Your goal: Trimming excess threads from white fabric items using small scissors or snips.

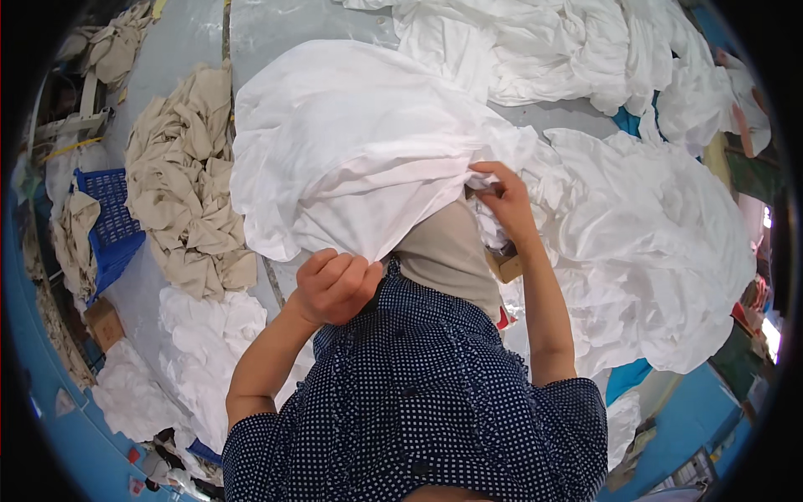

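A large white cloth (351,125) lies spread over the grey table in front of me, its near edge drawn toward my body. My left hand (339,284) is closed in a fist round one end of that edge, close to my waist. Farther right, my right hand (506,201) pinches the same cloth between thumb and fingers. Between the two hands the edge is pulled fairly straight, with soft folds along it. What lies beneath the cloth is hidden.
Beige cloth (188,176) is heaped on the left, beside a blue plastic basket (113,217). More white cloth (644,243) fills the right side, and another white heap (535,50) lies at the far side. The grey table top (293,21) shows between the piles. White cloth (209,343) also lies at near left.
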### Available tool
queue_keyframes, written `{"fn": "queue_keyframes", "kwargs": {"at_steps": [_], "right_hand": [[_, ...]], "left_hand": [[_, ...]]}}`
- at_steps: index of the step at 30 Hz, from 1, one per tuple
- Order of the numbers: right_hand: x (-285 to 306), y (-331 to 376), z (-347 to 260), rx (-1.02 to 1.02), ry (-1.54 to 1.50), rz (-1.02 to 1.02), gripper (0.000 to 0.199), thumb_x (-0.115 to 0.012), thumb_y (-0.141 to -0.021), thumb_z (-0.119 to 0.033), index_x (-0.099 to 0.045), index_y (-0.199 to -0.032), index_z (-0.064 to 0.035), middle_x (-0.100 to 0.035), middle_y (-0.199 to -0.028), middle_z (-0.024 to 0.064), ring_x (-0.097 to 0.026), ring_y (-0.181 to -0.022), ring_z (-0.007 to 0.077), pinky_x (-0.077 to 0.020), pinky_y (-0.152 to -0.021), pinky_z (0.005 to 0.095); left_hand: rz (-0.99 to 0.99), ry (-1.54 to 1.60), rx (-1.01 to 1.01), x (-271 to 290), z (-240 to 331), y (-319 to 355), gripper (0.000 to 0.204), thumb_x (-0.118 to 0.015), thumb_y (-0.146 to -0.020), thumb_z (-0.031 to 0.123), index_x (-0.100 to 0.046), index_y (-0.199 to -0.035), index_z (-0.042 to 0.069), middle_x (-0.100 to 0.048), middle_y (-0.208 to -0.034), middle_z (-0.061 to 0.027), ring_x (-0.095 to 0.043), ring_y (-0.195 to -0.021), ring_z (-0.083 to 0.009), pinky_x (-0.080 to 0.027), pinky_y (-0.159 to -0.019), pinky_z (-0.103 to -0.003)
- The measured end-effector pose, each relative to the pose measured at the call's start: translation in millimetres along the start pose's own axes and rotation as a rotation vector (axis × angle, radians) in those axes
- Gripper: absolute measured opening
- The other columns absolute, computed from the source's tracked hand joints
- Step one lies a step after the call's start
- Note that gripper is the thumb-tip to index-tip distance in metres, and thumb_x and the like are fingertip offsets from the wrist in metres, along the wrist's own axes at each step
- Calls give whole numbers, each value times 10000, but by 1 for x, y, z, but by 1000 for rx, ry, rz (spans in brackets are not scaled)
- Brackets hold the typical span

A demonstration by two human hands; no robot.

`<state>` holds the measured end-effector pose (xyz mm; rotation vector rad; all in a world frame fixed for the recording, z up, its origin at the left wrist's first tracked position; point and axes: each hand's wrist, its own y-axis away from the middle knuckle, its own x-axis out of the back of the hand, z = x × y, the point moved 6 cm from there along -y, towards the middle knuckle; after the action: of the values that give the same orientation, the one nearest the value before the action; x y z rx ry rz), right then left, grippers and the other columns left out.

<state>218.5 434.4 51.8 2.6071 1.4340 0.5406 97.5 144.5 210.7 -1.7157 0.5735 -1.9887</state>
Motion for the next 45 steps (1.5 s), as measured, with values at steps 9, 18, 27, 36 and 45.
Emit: {"fn": "queue_keyframes", "kwargs": {"at_steps": [9, 18, 27, 36, 45], "right_hand": [[39, 41, 11, 264, 253, 513, 303, -666, -728, 150, -567, -936, -48, -603, -945, 18, -465, -691, 105, -416, -630, 231], [61, 70, 36, -47, 278, 525, 180, -630, -906, 11, -669, -1077, -30, -705, -934, 63, -640, -772, 145, -491, -708, 261], [-79, 76, -147, 860, 706, 122, 654, -731, -651, -79, -672, -1301, -72, -605, -742, 29, -571, -616, 192, -426, -564, 305], [-109, 11, -182, 706, 937, 70, 571, -676, -610, -13, -662, -1173, -107, -619, -727, 66, -615, -656, 274, -487, -596, 384], [10, 13, -282, 924, 909, 509, 477, -579, -759, 187, -711, -1173, -9, -723, -850, 53, -648, -647, 98, -518, -607, 226]], "left_hand": [[-86, -98, 104, 3, -13, 45, 204, -687, -777, 52, -699, -976, 100, -608, -948, -18, -588, -798, -182, -484, -737, -338], [-46, -118, 232, 5, -18, 73, 234, -715, -721, -5, -678, -938, 77, -611, -954, -37, -602, -812, -215, -486, -727, -357], [79, -167, 490, 10, -35, 100, 287, -692, -671, -69, -660, -926, 59, -605, -928, -93, -583, -794, -289, -474, -696, -403], [251, -212, 936, 3, -80, 125, 270, -580, -617, -78, -610, -852, 52, -586, -909, -95, -579, -873, -300, -452, -768, -400], [356, 110, 868, -10, -96, 131, 209, -584, -709, -66, -597, -880, 53, -616, -846, -101, -600, -733, -320, -495, -644, -430]]}}
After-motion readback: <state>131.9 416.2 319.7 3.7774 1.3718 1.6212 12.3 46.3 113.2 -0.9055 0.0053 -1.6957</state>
